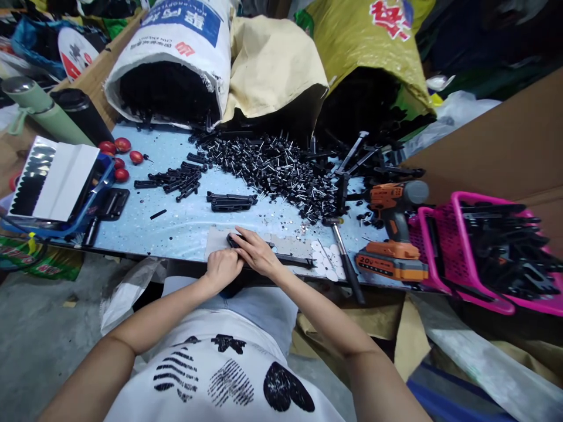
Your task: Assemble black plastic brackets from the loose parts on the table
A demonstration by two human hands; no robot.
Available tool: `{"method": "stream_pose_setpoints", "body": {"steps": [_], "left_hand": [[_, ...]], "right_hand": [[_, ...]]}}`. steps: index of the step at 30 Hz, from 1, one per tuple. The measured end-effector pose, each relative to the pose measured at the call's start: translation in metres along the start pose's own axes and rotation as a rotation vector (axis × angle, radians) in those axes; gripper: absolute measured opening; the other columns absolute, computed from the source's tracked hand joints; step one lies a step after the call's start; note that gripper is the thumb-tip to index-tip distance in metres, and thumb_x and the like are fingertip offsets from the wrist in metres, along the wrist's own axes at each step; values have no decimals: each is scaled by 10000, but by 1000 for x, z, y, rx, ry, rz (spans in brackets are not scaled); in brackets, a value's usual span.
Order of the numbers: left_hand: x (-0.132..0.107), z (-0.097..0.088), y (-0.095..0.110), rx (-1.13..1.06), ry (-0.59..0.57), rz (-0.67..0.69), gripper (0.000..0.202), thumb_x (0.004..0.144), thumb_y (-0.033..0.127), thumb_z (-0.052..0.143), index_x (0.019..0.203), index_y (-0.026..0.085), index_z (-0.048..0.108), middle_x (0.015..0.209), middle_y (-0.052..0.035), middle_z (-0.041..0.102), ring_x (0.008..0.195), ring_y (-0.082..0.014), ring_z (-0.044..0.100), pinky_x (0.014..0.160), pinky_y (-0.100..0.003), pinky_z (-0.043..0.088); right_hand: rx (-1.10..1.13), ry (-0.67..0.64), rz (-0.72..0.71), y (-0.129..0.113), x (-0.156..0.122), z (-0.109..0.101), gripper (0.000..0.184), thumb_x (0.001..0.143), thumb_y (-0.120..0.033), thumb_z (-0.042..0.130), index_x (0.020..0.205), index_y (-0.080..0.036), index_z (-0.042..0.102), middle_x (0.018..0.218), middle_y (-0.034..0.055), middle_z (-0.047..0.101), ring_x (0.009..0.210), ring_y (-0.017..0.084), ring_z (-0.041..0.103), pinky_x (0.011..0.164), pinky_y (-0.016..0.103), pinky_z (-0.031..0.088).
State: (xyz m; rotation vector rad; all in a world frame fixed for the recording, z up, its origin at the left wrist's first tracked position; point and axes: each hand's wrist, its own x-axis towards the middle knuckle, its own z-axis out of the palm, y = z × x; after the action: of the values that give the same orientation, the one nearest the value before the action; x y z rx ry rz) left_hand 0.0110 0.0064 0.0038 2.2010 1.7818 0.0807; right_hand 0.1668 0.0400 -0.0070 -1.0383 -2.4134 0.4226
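Close together at the table's front edge, both my hands work on a black plastic part [231, 240], most of which their fingers cover. My left hand [223, 266] is closed, its knuckles up, against the near side of the part. The fingers of my right hand [255, 251] are bent over it and pressed onto it. To the right of my right hand lies a long black bar [294, 260] on a pale flat sheet. Just beyond my hands sits a small stack of black folded parts [232, 202].
A heap of small black pieces with metal pins [272, 170] spreads before open sacks. A hammer [346, 258], an orange cordless drill [393, 228] and a pink basket [466, 246] stand right. Left are red fruits [123, 145], a blue tray [99, 187] and a green flask [48, 108].
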Motion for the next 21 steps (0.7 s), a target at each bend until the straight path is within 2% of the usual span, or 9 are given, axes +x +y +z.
{"method": "stream_pose_setpoints", "body": {"steps": [2, 4, 6, 7, 9, 12, 15, 17, 21], "left_hand": [[6, -4, -10, -4, 103, 244, 363, 930, 333, 356, 881, 118, 643, 857, -154, 660, 864, -249, 631, 734, -342, 474], [19, -6, -18, 8, 178, 553, 361, 945, 342, 342, 1007, 117, 617, 1025, -168, 633, 1021, -251, 578, 839, -359, 446], [36, -6, -20, 69, 172, 775, 384, 943, 354, 368, 1174, 100, 540, 1179, -185, 572, 1114, -259, 525, 894, -372, 411], [43, -5, -19, 112, 147, 826, 425, 939, 366, 384, 1235, 82, 493, 1200, -197, 557, 1111, -264, 524, 884, -370, 410], [56, -4, -14, 190, 87, 826, 502, 930, 401, 402, 1279, 44, 446, 1135, -207, 584, 1030, -270, 559, 814, -358, 424], [64, -7, -8, 225, 20, 744, 509, 940, 458, 337, 1133, 45, 562, 968, -177, 639, 891, -252, 596, 732, -332, 431], [61, -15, -12, 157, -1, 636, 529, 958, 465, 250, 873, 119, 641, 822, -120, 659, 792, -204, 611, 684, -290, 427], [55, -20, -19, 84, 21, 591, 535, 959, 468, 242, 795, 151, 640, 756, -94, 653, 748, -182, 610, 660, -271, 424], [31, -34, -36, -3, 53, 635, 587, 943, 526, 215, 711, 167, 616, 674, -79, 620, 650, -163, 582, 606, -260, 420]], "right_hand": [[-73, 100, 8, 9, -22, -14, 457, 936, -377, 409, 1338, -165, 450, 1372, 140, 441, 1263, 233, 405, 1014, 394, 382], [-209, 154, 94, 22, -48, -27, 538, 887, -467, 483, 1303, -126, 478, 1305, 174, 491, 1209, 263, 449, 976, 398, 393], [-355, 107, 184, 36, -69, -35, 615, 817, -585, 525, 1198, -102, 555, 1158, 186, 575, 1070, 284, 528, 879, 394, 420], [-412, 55, 217, 42, -77, -36, 610, 799, -625, 518, 1103, -103, 604, 1043, 174, 615, 973, 275, 559, 812, 375, 428], [-480, -44, 259, 52, -84, -38, 558, 814, -649, 470, 859, -123, 650, 805, 127, 628, 782, 230, 574, 680, 317, 405], [-493, -101, 228, 57, -80, -40, 558, 861, -624, 409, 623, -152, 589, 618, 79, 574, 617, 172, 531, 570, 273, 326], [-423, -102, 78, 49, -68, -49, 567, 893, -598, 365, 596, -156, 560, 589, 61, 557, 565, 144, 502, 544, 262, 288], [-356, -115, -21, 39, -61, -57, 566, 914, -576, 335, 598, -159, 549, 575, 48, 540, 546, 132, 483, 534, 258, 270], [-254, -113, -164, 13, -48, -73, 543, 931, -533, 340, 572, -165, 514, 538, 22, 486, 511, 116, 436, 511, 259, 239]]}}
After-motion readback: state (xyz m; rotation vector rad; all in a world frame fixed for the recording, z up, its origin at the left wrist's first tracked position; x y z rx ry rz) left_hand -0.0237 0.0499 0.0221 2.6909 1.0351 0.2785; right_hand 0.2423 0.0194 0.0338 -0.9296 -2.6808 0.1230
